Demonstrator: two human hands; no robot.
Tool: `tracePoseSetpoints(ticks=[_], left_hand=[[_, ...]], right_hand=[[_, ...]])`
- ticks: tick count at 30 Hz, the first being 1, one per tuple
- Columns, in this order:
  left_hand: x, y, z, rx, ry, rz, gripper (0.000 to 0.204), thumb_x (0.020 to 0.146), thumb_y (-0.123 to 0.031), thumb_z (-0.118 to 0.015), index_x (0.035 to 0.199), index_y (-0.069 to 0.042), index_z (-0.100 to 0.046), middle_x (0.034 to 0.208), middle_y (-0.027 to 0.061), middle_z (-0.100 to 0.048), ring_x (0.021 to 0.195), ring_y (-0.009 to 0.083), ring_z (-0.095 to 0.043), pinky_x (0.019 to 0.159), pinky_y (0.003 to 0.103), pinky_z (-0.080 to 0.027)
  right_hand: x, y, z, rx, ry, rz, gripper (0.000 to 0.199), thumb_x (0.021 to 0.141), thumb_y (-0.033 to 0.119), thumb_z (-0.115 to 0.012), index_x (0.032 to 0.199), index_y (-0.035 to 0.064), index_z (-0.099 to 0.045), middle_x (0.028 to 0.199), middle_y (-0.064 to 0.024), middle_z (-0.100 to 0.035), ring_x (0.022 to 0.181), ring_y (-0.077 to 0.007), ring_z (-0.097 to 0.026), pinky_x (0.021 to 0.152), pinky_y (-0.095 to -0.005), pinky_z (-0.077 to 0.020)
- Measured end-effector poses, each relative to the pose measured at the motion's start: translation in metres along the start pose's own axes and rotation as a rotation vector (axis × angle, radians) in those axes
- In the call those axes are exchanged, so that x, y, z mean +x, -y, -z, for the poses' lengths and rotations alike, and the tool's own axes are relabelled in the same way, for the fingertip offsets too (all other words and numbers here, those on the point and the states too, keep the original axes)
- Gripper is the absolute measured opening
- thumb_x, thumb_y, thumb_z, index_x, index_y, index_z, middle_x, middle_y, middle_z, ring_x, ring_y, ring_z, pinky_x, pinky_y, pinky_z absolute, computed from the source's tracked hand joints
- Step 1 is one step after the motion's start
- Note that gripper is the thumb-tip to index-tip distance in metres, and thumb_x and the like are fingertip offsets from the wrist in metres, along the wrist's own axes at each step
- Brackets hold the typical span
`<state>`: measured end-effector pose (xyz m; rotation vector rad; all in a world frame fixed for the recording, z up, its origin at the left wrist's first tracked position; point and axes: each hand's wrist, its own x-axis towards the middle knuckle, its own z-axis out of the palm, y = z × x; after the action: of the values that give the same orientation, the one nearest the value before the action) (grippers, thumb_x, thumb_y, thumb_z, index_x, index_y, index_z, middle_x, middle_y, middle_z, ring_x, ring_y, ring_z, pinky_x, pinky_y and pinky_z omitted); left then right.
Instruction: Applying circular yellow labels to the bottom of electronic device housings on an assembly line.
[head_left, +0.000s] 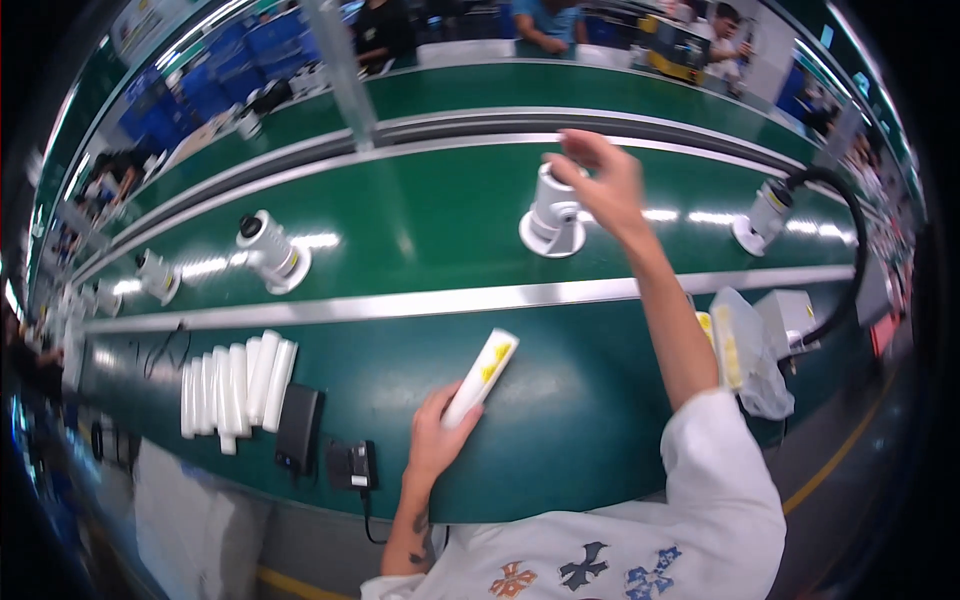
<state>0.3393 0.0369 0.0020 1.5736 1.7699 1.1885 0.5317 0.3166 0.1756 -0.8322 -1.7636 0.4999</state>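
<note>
In my left hand (443, 434) is a slim white roll with yellow stickers (484, 372), held closed by my fingers and tilted up to the right over the near green table. My right hand (603, 180) reaches out to the belt and hovers at the top of a white camera-like device (553, 215) with a round base. Its thumb and fingers are apart and slightly blurred; whether they touch the device, I cannot tell.
On the belt stand more white devices, one at left (270, 252) and one at right (766, 215). Several white rolls (238, 385), a black box (298, 430) and a black adapter (351, 465) lie left. A plastic bag (752, 350) and a black flexible arm (858, 250) are right.
</note>
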Motion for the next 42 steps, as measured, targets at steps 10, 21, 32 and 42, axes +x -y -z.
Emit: tracePoseSetpoints(ticks=[10,21,32,42], left_hand=[[0.086,-0.017,-0.074,-1.301,0.401,0.306,0.043,0.094,-0.015,-0.061,0.13,0.002,-0.045,0.111,0.0132,-0.06,0.093,0.0223,-0.065,0.08,0.037,-0.057],[0.077,-0.014,-0.079,-1.314,0.511,0.391,0.043,0.095,-0.015,-0.058,0.132,0.0,-0.042,0.111,0.0156,-0.06,0.1,0.028,-0.064,0.089,0.043,-0.055],[0.084,-0.018,-0.086,-1.319,0.512,0.429,0.042,0.095,-0.014,-0.057,0.132,0.001,-0.041,0.111,0.0163,-0.059,0.101,0.0289,-0.064,0.09,0.043,-0.055],[0.081,-0.007,-0.068,-1.33,0.49,0.378,0.041,0.092,-0.009,-0.06,0.129,-0.005,-0.042,0.114,0.0194,-0.058,0.079,0.0235,-0.066,0.051,0.027,-0.053]], right_hand=[[-0.157,0.197,0.055,1.486,0.2,0.107,0.019,0.086,0.024,-0.071,0.071,0.0138,-0.063,0.076,-0.0004,-0.066,0.079,-0.0148,-0.06,0.068,-0.0306,-0.0471],[-0.161,0.182,0.066,1.558,0.144,0.054,0.019,0.087,0.023,-0.07,0.071,0.0144,-0.064,0.084,0.0022,-0.071,0.083,-0.0163,-0.061,0.074,-0.0325,-0.0474],[-0.149,0.193,0.058,1.683,0.07,-0.2,0.014,0.082,0.022,-0.076,0.08,0.014,-0.065,0.086,0.0016,-0.07,0.088,-0.0177,-0.061,0.079,-0.0378,-0.0461],[-0.129,0.12,0.028,1.233,-0.128,0.283,0.011,0.081,0.006,-0.064,0.092,0.0045,-0.061,0.092,-0.0129,-0.065,0.087,-0.0273,-0.061,0.085,-0.0466,-0.0472]])
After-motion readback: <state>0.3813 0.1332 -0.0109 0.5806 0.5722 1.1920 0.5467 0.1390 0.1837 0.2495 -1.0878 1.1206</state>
